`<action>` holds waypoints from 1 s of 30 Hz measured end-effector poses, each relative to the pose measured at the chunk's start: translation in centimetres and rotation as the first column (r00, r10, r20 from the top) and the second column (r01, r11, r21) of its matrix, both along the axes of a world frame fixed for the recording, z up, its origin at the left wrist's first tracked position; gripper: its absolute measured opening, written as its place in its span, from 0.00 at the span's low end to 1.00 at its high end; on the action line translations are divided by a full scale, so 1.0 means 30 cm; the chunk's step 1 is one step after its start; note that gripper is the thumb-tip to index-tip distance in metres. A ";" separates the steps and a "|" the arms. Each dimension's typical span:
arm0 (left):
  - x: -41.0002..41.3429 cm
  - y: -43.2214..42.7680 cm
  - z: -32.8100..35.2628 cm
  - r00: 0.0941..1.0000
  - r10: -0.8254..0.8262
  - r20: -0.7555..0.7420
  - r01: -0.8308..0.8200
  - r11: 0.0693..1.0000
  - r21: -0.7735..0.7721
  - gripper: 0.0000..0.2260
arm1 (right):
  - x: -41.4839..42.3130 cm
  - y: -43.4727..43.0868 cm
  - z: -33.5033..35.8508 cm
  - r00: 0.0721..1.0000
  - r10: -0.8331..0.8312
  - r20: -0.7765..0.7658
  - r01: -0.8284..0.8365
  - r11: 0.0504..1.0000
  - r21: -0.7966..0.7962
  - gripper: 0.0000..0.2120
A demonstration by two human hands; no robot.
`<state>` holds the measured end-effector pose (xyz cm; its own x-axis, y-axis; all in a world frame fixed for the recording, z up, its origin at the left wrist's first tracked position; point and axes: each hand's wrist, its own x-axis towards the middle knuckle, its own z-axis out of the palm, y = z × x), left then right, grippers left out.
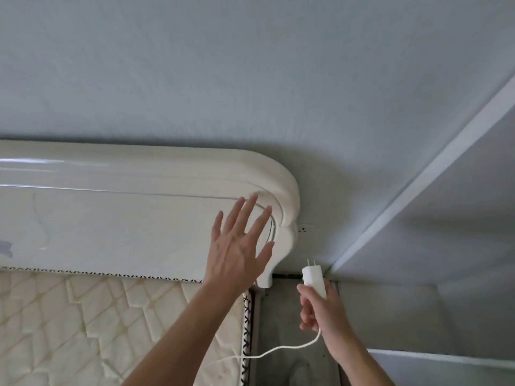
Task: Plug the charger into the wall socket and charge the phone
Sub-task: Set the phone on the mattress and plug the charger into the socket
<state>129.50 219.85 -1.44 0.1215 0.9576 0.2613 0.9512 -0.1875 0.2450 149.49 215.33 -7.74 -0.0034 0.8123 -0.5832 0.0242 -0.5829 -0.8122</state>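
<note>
My right hand (320,310) holds a white charger (314,277) upright, its two metal prongs pointing up toward the wall. A white cable (278,349) trails from the charger down and left to the mattress edge. A white wall socket (305,229) shows low on the wall, just right of the headboard's corner and above the charger; only part of it is visible. My left hand (239,246) is spread open with fingers apart, held in front of the headboard's right end. No phone is in view.
A glossy cream headboard (125,190) runs along the pale wall, with a quilted bare mattress (97,330) below it. A narrow grey floor gap (278,316) lies between the bed and the right-hand wall with its white trim (418,176).
</note>
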 end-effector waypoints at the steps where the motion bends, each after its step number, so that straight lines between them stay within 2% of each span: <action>1: 0.001 0.025 0.002 0.999 -0.022 -0.028 0.022 1.000 0.020 0.27 | 0.007 0.017 -0.011 0.999 -0.034 0.005 0.034 0.999 -0.013 0.07; 7: -0.026 0.097 -0.061 0.958 -0.120 -0.259 0.160 0.977 0.139 0.32 | 0.027 0.106 -0.117 0.987 -0.129 0.096 0.133 0.990 -0.044 0.05; 12: -0.026 0.122 -0.203 0.868 -0.251 -0.428 0.316 0.945 0.088 0.39 | 0.026 0.178 -0.232 0.978 -0.136 0.158 0.149 0.986 -0.071 0.07; 14: -0.035 0.142 -0.277 0.857 -0.214 -0.469 0.308 0.942 0.133 0.38 | 0.034 0.216 -0.304 0.974 -0.146 0.174 0.160 0.985 -0.070 0.07; 18: -0.031 0.207 -0.406 0.866 -0.100 -0.490 0.290 0.899 0.330 0.37 | 0.049 0.305 -0.467 0.966 -0.182 0.184 0.192 0.981 -0.040 0.06; 21: -0.008 0.246 -0.483 0.892 -0.074 -0.447 0.287 0.854 0.433 0.40 | 0.064 0.371 -0.574 0.964 -0.150 0.218 0.149 0.989 0.025 0.06; 24: 0.014 0.260 -0.549 0.924 -0.066 -0.378 0.256 0.839 0.479 0.43 | 0.066 0.426 -0.662 0.950 -0.137 0.282 0.105 0.986 0.126 0.08; 27: 0.018 0.262 -0.619 0.927 -0.062 -0.369 0.252 0.833 0.493 0.45 | 0.059 0.468 -0.744 0.915 -0.166 0.367 0.082 0.969 0.233 0.09; 30: 0.016 0.271 -0.650 0.926 -0.036 -0.376 0.242 0.822 0.515 0.44 | 0.047 0.496 -0.809 0.888 -0.188 0.421 0.087 0.965 0.247 0.09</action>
<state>129.97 227.97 -20.93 0.4197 0.6345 0.6490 0.9066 -0.3280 -0.2656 150.92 230.21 -32.03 0.3316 0.8912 -0.3094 0.3381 -0.4185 -0.8430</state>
